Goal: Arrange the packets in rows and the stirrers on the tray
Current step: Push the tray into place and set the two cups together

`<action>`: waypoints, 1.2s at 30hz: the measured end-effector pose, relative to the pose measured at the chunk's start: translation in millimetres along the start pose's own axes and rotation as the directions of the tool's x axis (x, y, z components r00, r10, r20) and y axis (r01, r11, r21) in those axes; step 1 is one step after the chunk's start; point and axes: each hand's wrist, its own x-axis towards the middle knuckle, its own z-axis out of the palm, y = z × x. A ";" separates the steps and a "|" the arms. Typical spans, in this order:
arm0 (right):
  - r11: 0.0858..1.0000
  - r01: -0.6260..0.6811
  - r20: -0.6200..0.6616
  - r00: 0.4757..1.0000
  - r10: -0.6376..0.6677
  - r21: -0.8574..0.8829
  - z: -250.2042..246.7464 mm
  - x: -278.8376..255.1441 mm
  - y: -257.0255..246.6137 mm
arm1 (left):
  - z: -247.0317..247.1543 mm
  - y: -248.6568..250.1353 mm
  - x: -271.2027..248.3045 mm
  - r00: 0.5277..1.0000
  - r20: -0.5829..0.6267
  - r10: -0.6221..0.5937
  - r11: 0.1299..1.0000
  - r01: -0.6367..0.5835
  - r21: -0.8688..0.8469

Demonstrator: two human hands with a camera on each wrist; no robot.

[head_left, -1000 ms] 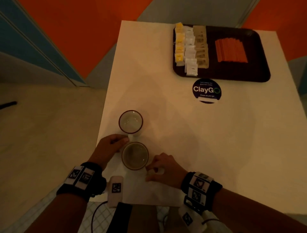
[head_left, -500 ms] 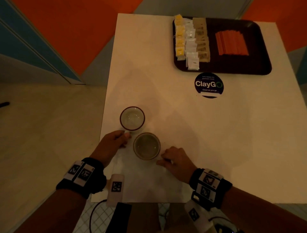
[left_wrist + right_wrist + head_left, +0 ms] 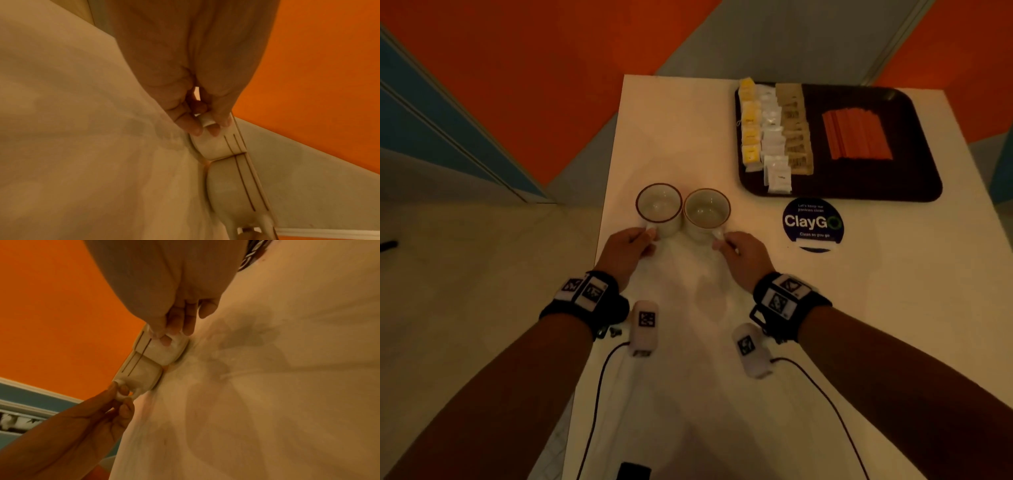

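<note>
Tray (image 3: 866, 186) of packets (image 3: 777, 137) beyond cup-holding hands (image 3: 743, 255)

Yellow, white and tan packets (image 3: 774, 137) in three rows beside flat orange stirrers (image 3: 856, 134), all on dark tray (image 3: 914, 178)

Head looks down; wrists closely share cups (image 3: 683, 212).

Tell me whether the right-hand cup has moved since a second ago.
Yes. The right-hand cup, held by the right hand, has gone away from the person, up the table toward the tray and the ClayGo sticker, and now stands beside the left cup.
</note>
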 end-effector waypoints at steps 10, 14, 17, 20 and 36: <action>0.998 -0.066 -0.108 0.992 0.067 0.016 -10.4 133.1 -20.5 | 0.1 52.1 122.1 0.999 -0.008 -0.052 0.995 0.051 -0.083; 0.998 -0.057 -0.181 0.982 0.060 0.021 -10.1 174.5 -20.6 | -1.0 70.4 157.2 0.999 0.009 -0.045 0.998 0.045 -0.054; 0.999 -0.047 -0.254 0.966 0.051 0.021 -12.6 198.6 -20.0 | -1.8 78.5 181.1 0.999 0.033 -0.011 1.000 0.012 -0.011; 0.998 -0.032 -0.337 0.940 0.047 0.050 -12.0 219.3 -15.8 | 0.6 82.1 201.0 0.999 0.031 0.007 1.000 -0.007 -0.013; 0.989 0.006 -0.449 0.891 0.063 0.150 -7.7 247.6 -20.5 | 4.5 98.8 246.5 0.997 0.062 0.054 0.996 -0.049 -0.075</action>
